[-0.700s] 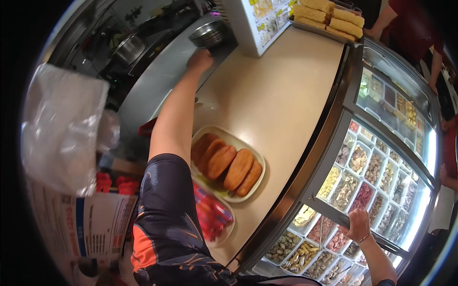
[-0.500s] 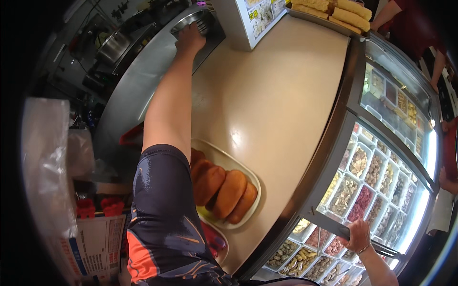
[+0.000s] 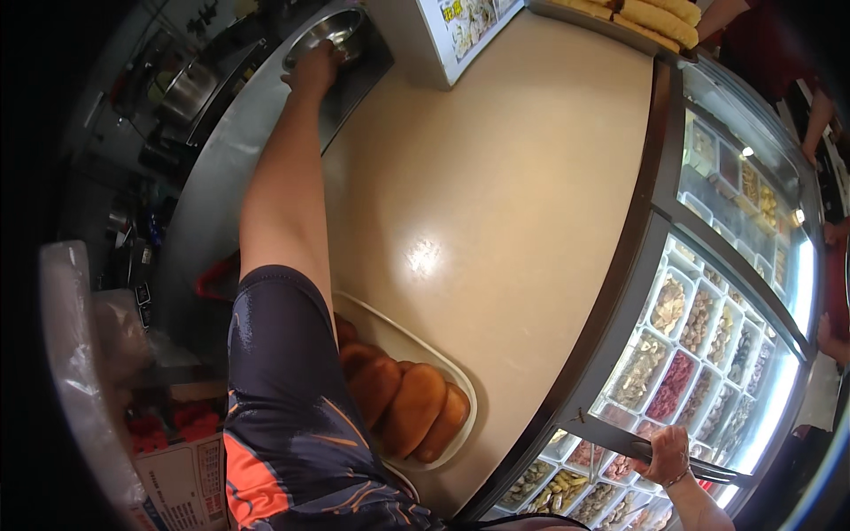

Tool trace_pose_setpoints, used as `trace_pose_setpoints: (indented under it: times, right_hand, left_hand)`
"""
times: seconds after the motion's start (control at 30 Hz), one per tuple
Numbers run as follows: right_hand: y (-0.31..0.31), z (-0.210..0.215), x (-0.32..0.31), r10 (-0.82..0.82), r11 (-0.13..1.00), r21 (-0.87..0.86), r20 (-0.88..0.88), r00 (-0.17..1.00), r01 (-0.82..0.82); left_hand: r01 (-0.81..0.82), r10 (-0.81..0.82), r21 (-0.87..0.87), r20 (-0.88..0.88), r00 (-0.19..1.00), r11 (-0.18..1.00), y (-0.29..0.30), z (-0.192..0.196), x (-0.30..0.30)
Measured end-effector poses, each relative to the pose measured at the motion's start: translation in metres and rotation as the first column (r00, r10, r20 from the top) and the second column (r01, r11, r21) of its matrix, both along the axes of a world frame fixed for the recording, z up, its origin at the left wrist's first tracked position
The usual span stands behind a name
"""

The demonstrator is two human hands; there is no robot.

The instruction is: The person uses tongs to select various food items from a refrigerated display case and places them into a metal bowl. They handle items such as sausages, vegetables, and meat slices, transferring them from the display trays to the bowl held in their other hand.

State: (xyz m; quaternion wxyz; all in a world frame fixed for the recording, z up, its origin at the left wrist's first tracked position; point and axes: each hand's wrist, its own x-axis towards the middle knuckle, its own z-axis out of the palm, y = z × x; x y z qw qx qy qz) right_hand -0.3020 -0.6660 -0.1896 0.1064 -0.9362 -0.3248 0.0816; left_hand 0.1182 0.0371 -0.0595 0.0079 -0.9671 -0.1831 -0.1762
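Observation:
My left hand point(image 3: 312, 73) is stretched far ahead to a shiny metal bowl point(image 3: 356, 37) at the top left. Its thumb lies outside the near rim and the fingers bend inside, closed on the bowl; the fingertips are partly hidden. At the lower right, my right hand point(image 3: 670, 456) wraps around the dark frame point(image 3: 611, 432) of the glass display case. Through the glass show white trays of sliced and chopped foods point(image 3: 637, 367). Beside my left sleeve, an oval plate point(image 3: 472, 416) carries several browned bread rolls point(image 3: 421, 407).
A picture sign point(image 3: 469, 35) stands at the counter's far end. Near it, a tray holds long golden fried pieces point(image 3: 651, 22). Left are a metal pot point(image 3: 188, 91), clear plastic bags point(image 3: 80, 354) and a printed box point(image 3: 181, 478). People in red stand beyond the case.
The view has shifted, so the bowl and sign sit further left and the rolls lower. My left hand stays at the bowl, which shows more of its inside; my right keeps its hold.

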Motion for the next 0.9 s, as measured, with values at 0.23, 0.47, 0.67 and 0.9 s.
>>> trace_pose_setpoints:
  times: [0.23,0.47,0.67,0.9]
  right_hand:
    - [0.003,0.0,0.003,0.005,0.999,0.036,0.036,0.999,-0.006]
    - [0.011,0.009,0.003,-0.004,0.998,0.06,0.075,0.997,0.0]
    - [0.014,0.013,-0.003,-0.007,0.998,0.066,0.129,0.992,-0.001]
    - [0.013,0.006,-0.003,0.013,0.995,0.094,0.184,0.983,-0.03]
  left_hand:
    - [0.282,-0.286,0.047,0.101,0.953,0.958,-0.011,0.01,-0.053]
    - [0.396,-0.394,0.015,0.144,0.908,0.918,-0.088,0.026,-0.153]
    - [0.49,-0.479,-0.004,0.198,0.855,0.872,-0.181,0.033,-0.243]
    - [0.68,-0.643,-0.321,0.229,0.731,0.659,-0.176,0.056,-0.283]
